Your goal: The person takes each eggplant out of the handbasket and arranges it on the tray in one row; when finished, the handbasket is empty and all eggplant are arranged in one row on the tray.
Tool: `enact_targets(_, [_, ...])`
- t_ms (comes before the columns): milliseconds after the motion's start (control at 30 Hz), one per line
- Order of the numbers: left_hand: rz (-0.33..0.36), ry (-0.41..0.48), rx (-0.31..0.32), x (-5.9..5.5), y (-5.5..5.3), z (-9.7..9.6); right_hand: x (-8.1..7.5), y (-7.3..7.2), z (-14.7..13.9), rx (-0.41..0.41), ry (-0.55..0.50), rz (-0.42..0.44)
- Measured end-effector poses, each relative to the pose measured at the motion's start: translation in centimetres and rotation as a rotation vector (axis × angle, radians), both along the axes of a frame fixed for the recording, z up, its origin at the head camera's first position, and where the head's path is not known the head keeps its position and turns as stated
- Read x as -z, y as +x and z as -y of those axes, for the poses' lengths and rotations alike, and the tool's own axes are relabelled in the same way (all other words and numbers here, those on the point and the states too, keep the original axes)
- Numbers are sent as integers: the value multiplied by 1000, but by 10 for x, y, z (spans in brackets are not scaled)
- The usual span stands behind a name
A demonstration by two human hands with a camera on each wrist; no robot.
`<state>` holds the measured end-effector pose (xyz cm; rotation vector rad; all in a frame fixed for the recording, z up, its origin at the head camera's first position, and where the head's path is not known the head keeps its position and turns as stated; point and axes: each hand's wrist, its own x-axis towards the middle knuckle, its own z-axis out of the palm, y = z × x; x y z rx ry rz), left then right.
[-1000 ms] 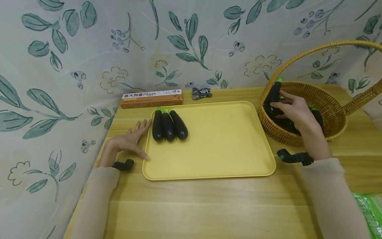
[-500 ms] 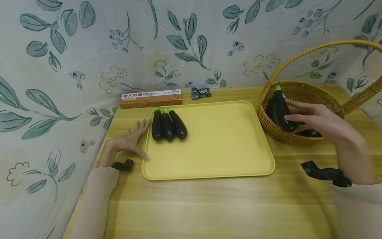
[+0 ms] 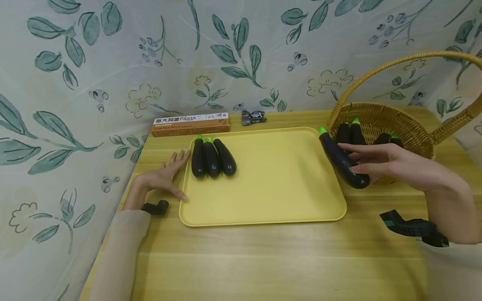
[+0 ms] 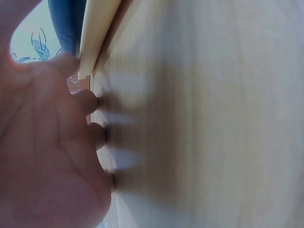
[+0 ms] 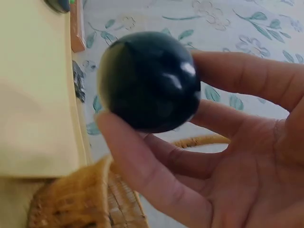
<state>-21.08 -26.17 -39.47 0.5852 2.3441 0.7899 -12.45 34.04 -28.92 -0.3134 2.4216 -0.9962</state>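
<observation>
My right hand (image 3: 395, 163) pinches an eggplant (image 3: 340, 159) between thumb and fingers, over the tray's right edge and the basket's front left. In the right wrist view the rounded end of that eggplant (image 5: 149, 83) faces the camera. My left hand (image 3: 162, 177) rests with spread, straight fingers at the left edge of the yellow tray (image 3: 278, 179). On the tray's upper left, three eggplants (image 3: 212, 159) lie side by side, green stems toward the back. Several more eggplants (image 3: 355, 133) sit in the wicker basket (image 3: 414, 125), partly behind my right hand.
Behind the tray stand a pasta box (image 3: 191, 124) and a small black packet (image 3: 254, 117). The basket's tall handle (image 3: 395, 62) arches over it on the right. A floral cloth (image 3: 241, 54) hangs behind the wooden table (image 3: 256, 259).
My right hand has lifted an eggplant out of the basket and carried it forward and left to the tray's right edge. The left hand has stayed in place.
</observation>
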Motion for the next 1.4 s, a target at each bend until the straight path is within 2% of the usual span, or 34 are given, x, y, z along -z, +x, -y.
enact_targets(200, [-10,-6,7,0,0,-1,7,-18,45,-94,-121,13])
enact_targets(400, [-21,-37,8,-2,-1,-3,24,-41,97,-130,-192,32])
enact_targets(600, [-24,-45,3,-1,-2,-4,47,-63,139,-102,-254,33])
enact_targets(833, [-32,-40,5,-2,-3,-4,68,-82,186,3,-293,75])
enact_targets(967, [-35,-55,1,-2,-3,-3,76,-89,208,39,-277,82])
enact_targets(1133, [-34,-61,-5,-1,-3,-2,85,-95,226,41,-253,81])
enact_targets(1400, [-35,-60,-6,0,-2,0,89,-92,236,11,-254,66])
